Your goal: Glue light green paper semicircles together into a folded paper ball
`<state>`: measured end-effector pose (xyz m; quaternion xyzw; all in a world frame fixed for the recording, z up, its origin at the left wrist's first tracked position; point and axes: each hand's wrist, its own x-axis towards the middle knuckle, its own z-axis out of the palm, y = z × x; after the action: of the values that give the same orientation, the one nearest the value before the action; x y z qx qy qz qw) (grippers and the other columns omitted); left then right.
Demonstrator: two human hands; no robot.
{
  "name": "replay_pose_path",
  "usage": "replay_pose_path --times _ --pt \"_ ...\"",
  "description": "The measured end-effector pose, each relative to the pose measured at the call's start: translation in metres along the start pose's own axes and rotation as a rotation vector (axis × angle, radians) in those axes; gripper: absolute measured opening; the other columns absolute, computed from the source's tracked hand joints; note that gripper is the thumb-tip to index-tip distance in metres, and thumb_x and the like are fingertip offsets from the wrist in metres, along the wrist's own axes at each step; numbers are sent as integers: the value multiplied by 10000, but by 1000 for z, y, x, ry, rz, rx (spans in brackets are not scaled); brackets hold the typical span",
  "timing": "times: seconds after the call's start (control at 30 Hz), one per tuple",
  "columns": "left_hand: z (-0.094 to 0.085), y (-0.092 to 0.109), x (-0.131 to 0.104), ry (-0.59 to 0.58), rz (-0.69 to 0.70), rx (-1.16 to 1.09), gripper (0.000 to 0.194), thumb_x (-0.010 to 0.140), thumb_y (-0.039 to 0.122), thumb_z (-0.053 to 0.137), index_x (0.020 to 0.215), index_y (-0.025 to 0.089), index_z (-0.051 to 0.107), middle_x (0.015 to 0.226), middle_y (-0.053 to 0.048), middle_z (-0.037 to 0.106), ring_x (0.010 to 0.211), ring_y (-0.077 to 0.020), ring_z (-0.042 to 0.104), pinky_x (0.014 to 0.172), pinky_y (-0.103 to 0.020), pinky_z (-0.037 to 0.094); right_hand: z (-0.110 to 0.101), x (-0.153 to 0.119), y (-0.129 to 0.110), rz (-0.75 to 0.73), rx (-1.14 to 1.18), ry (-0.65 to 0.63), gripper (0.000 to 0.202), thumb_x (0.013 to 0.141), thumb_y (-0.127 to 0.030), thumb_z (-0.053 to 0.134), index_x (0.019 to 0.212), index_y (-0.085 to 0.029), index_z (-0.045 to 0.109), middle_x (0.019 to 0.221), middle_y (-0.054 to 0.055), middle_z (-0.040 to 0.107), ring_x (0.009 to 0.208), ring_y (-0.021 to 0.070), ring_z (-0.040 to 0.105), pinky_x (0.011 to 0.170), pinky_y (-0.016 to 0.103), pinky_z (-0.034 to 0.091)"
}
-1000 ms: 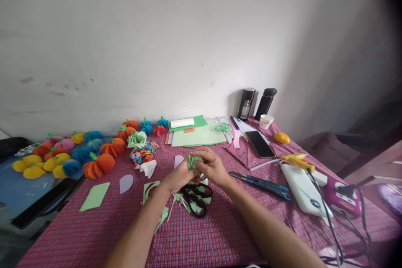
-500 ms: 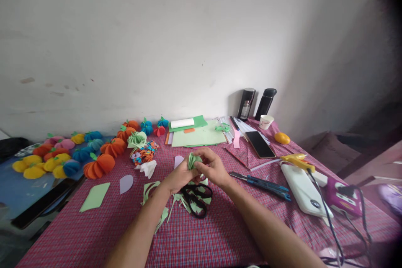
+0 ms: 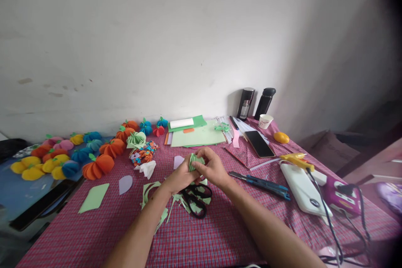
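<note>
Two bare hands meet above the middle of the checked tablecloth [image 3: 176, 247], around one small bundle of folded pale green paper [image 3: 192, 162]. The left hand [image 3: 182, 172] is curled about its lower left side, though some of its fingers are hidden; the right hand [image 3: 211, 165] is drawn in close, its thumb on the near face and fingers bent over the far side.

The bundle looks very light, springy along the folds, dry rather than slippery, and easy to crease. The best hold is probably a gentle pinch across the whole stack near the folded edge, leaving the loose leaves uncrushed; the number of leaves cannot be counted.

Just below lie one pair of black-handled scissors [image 3: 187, 194] and many pale green scraps [image 3: 178, 197]. Farther left are one flat pale green piece [image 3: 94, 198], two lavender pieces [image 3: 126, 184] and one crumpled white tissue [image 3: 147, 169]. Four orange paper pumpkins [image 3: 98, 167] line up diagonally, near two blue ones [image 3: 145, 127], one red [image 3: 158, 131] and one pale green [image 3: 136, 139].

On the right: one blue utility knife [image 3: 266, 186], one phone [image 3: 260, 144], one paper cup [image 3: 265, 122], two black bottles [image 3: 265, 104] and one yellow glue gun [image 3: 296, 160].
</note>
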<state>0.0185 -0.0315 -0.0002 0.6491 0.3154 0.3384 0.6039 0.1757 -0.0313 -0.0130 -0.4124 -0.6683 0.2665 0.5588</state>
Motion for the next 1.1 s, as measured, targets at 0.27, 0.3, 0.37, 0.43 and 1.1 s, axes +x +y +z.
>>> replay_pose_path --times 0.27,0.3,0.37,0.43,1.1 --pt "-3 -1 0 11 13 3 558 826 460 774 1197 183 464 883 15 580 673 -103 558 629 -247 484 0 -2 1 -8 29 13 153 794 -218 680 897 -229 567 944 19 629 823 180 576 743 298 477" --pt "-4 0 -1 11 14 10 545 828 456 772 1183 181 463 882 16 578 678 -103 556 632 -247 482 0 -2 1 -22 30 15 154 794 -199 661 917 -232 573 938 18 625 825 182 581 752 302 482" --pt "-4 1 -1 13 14 29 528 831 443 771 1165 180 458 879 17 574 679 -104 551 633 -249 477 -1 -2 -1 -78 26 9 161 799 -165 621 940 -235 593 940 23 624 871 194 593 800 321 489" --pt "-3 3 -2 15 15 45 514 834 426 768 1159 182 455 870 21 569 666 -101 537 630 -251 468 -2 -1 -4 -131 16 -2 152 809 -147 596 928 -238 623 967 37 634 944 211 601 868 348 486" --pt "-2 1 -1 77 70 129 390 848 317 733 1115 199 475 888 24 536 704 -100 491 633 -228 438 -1 -2 -4 -51 85 -10 134 802 -201 659 909 -234 585 1016 41 654 934 208 631 848 341 506"
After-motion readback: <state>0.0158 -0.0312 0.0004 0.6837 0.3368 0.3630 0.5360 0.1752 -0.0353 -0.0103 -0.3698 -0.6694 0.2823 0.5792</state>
